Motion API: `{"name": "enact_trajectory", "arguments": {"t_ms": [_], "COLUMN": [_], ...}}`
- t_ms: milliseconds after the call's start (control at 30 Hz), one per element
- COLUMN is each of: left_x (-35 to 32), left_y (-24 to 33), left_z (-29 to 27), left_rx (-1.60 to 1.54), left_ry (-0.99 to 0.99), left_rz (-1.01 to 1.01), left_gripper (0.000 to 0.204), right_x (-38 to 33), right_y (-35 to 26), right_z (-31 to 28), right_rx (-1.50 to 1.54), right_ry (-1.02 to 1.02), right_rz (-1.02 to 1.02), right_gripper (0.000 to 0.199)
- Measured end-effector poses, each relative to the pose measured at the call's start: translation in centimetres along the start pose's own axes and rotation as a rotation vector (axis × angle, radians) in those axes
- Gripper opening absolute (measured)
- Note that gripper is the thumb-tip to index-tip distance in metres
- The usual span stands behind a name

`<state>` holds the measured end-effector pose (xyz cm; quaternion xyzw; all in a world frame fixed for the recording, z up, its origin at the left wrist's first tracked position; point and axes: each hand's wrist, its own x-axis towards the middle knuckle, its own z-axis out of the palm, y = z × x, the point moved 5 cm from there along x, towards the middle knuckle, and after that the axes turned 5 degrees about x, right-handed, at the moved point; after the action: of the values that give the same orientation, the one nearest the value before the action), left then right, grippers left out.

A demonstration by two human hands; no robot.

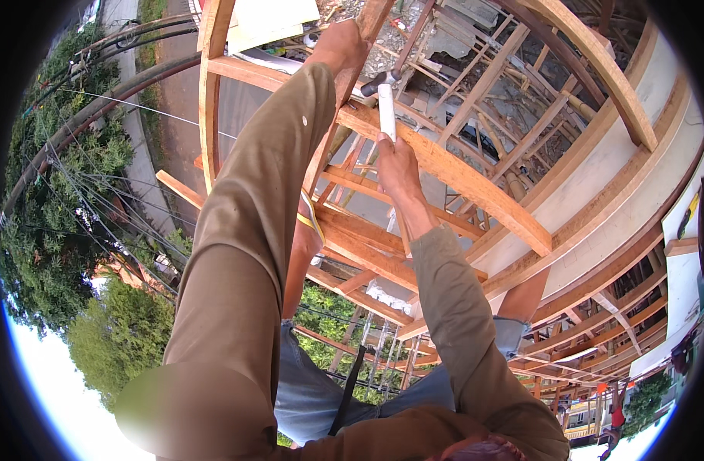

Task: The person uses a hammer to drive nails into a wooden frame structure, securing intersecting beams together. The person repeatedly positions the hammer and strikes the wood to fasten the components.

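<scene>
Here, an open framework of orange-brown timber (475,184) is seen, one slanting beam (321,157) held by the left hand (340,48). Below, the ground (453,42) is strewn with rubble and loose wooden pieces; crumpled white material (386,296) is glimpsed among the lower timbers.

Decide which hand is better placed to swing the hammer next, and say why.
Probably the right hand: it grips the hammer by its white handle, while the left hand is up against a wooden beam.
</scene>
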<state>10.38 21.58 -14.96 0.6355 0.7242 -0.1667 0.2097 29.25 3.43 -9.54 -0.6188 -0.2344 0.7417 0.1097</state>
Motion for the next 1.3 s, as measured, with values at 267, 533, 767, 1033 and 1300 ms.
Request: {"name": "enact_trajectory", "arguments": {"t_ms": [267,533,767,1033,1300], "left_x": [-17.3,-39.1,-33.6,-22.1,-19.4], "left_y": [0.8,12.8,18.2,14.6,14.6], "left_z": [2.1,16.3,17.9,18.2,20.0], "left_rx": [-0.766,-1.302,-1.749,-2.07,-2.008], "left_ry": [0.67,-0.082,-0.157,0.239,0.282], "left_rz": [-0.528,-0.958,-0.93,-1.003,-1.216], "left_gripper": [0.025,0.029,0.073,0.082,0.039], "right_x": [0.3,4.1,1.5,-4.9,-6.6], "right_y": [-3.2,-2.0,-3.8,-2.6,-1.6], "right_z": [-4.5,-1.1,-5.5,-12.2,-9.2], "right_rx": [-0.105,-0.234,-0.448,-0.759,-0.774], "right_ry": [0.159,-0.072,-0.133,-0.071,0.071], "right_rz": [-0.094,0.081,0.094,-0.157,-0.088], "right_gripper": [0.042,0.046,0.034,0.03,0.026]}}
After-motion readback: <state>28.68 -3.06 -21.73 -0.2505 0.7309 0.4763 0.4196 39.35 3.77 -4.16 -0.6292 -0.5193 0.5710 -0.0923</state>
